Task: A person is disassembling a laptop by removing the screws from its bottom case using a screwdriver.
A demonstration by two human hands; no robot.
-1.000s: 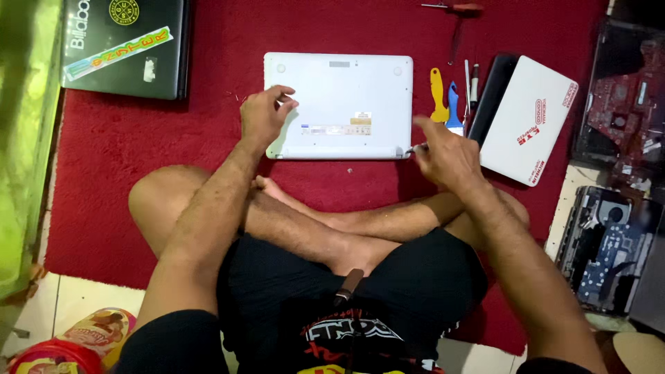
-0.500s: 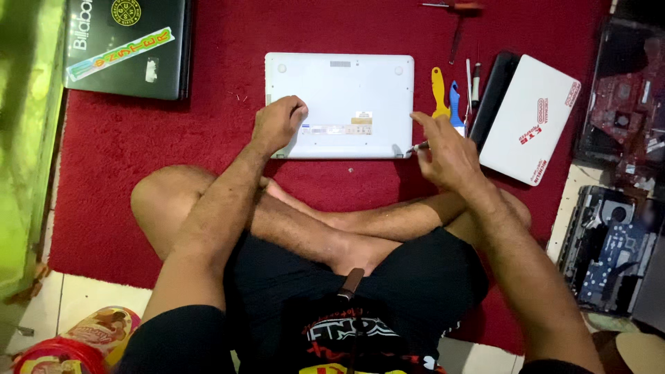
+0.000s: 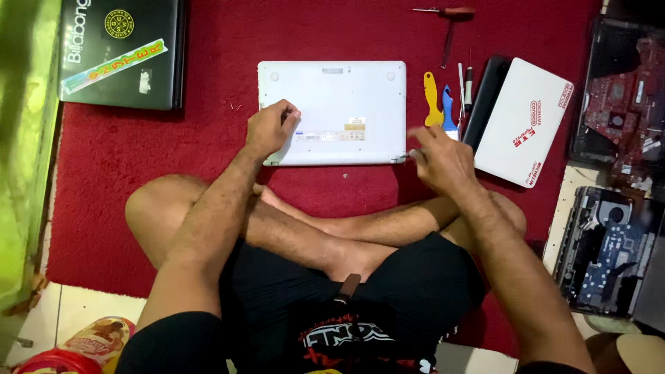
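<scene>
Looks like an informal home repair corner set up on the floor: red carpet [image 3: 138,159] over pale tiles, several laptops lying about, opened machines with bare circuit boards [image 3: 609,249] at right, screwdrivers [image 3: 447,21] and plastic pry tools [image 3: 433,97] scattered around.

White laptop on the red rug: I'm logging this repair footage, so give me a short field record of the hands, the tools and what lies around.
laptop: white laptop, underside up, on red rug
left hand: left hand resting on laptop's near left corner
right hand: right hand at near right corner, pinching a thin tool; tip blurred
tools: yellow pry tool, blue pry tool, red screwdriver
right of laptop: white case
far left: black laptop
</scene>
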